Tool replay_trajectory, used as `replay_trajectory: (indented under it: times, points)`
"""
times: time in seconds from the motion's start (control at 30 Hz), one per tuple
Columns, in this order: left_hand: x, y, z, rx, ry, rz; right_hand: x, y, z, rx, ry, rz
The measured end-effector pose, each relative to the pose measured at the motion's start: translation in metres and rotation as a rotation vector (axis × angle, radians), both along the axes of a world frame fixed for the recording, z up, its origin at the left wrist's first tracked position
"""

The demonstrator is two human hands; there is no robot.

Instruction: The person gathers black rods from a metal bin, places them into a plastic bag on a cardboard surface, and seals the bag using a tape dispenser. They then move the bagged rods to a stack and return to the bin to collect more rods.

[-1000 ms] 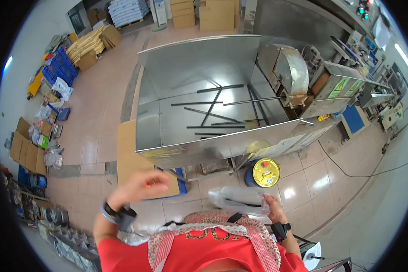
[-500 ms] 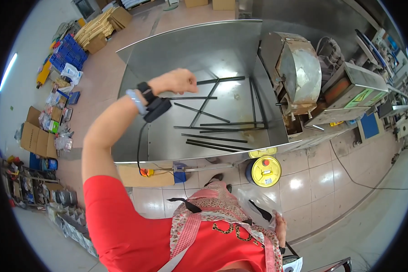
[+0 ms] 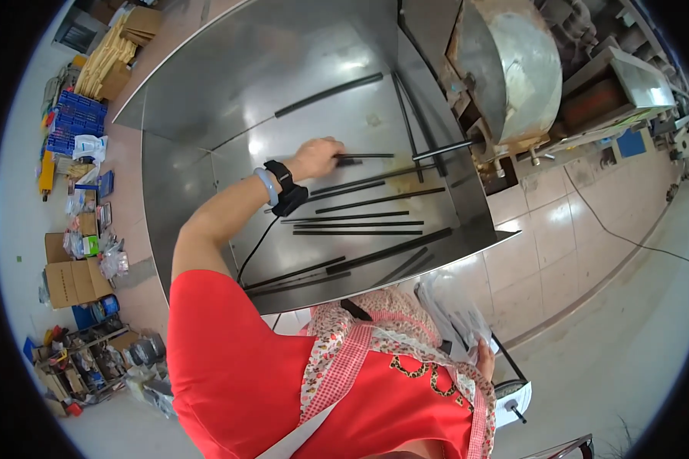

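My left hand, with a black strap and a small black device at the wrist, is over the middle of a shallow metal tray. Its fingers are closed at one end of a thin black rod, which sticks out to the right. Several more black rods lie loose on the tray floor, and one longer rod lies farther back. At the lower right, my right hand grips the edge of a clear plastic bag with dark strips in it. Part of that hand is hidden.
A machine with a rounded metal guard stands right of the tray. A black rod slants up from the tray toward it. Cardboard boxes and blue crates are on the left. A cable runs across the floor at right.
My view has moved closer over the tray. My left hand, a raised fist before, is now down among the rods with a rod at its fingers. The rods lie differently, and the yellow-lidded drum is out of sight.
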State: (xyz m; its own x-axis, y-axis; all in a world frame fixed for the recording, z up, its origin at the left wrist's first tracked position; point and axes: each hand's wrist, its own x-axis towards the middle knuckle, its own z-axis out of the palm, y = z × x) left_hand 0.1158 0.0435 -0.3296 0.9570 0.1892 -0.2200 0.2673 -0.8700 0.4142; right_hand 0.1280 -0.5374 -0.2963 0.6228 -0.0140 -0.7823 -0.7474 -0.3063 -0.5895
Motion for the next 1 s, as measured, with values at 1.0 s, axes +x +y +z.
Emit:
replay_trajectory:
  times: [1.0]
  points:
    - [-0.124, -0.067, 0.019, 0.164, -0.013, -0.296, 0.026, 0.044, -0.003, 0.095, 0.085, -0.037]
